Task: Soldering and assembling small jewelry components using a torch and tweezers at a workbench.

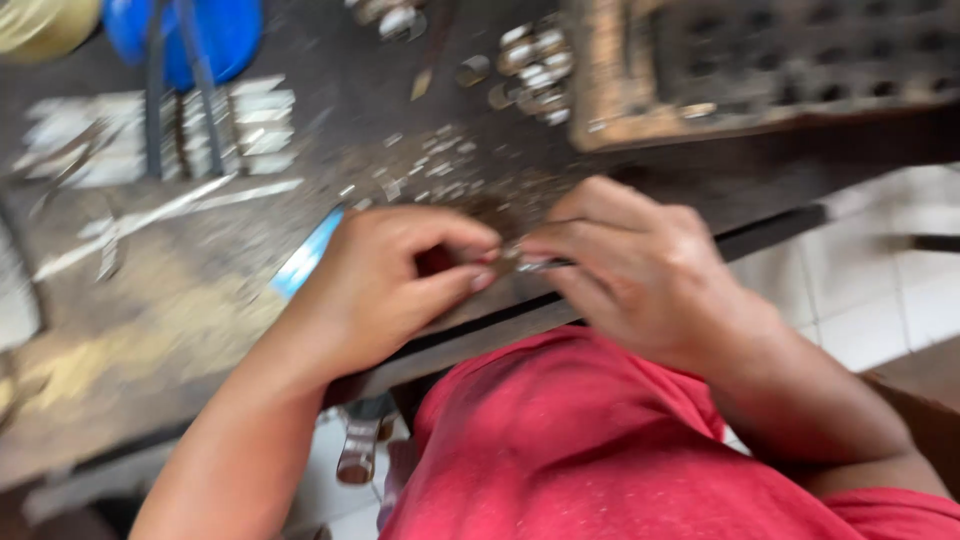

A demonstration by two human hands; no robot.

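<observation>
Both my hands meet at the front edge of a dark workbench (180,300). My left hand (385,285) is curled, its fingertips pinching a small metal part (510,252) that is mostly hidden. My right hand (630,270) closes on the same small part from the right, fingertips touching those of the left. A thin blue-and-white strip (305,255) sticks out from behind my left hand. The picture is blurred, so the part's shape cannot be made out.
Small shiny metal pieces (430,165) lie scattered on the bench past my hands. Short metal cylinders (530,65) stand beside a wooden block with holes (760,60). Flat metal strips (160,135) and a blue round container (190,30) are at far left. White floor tiles (870,280) show at right.
</observation>
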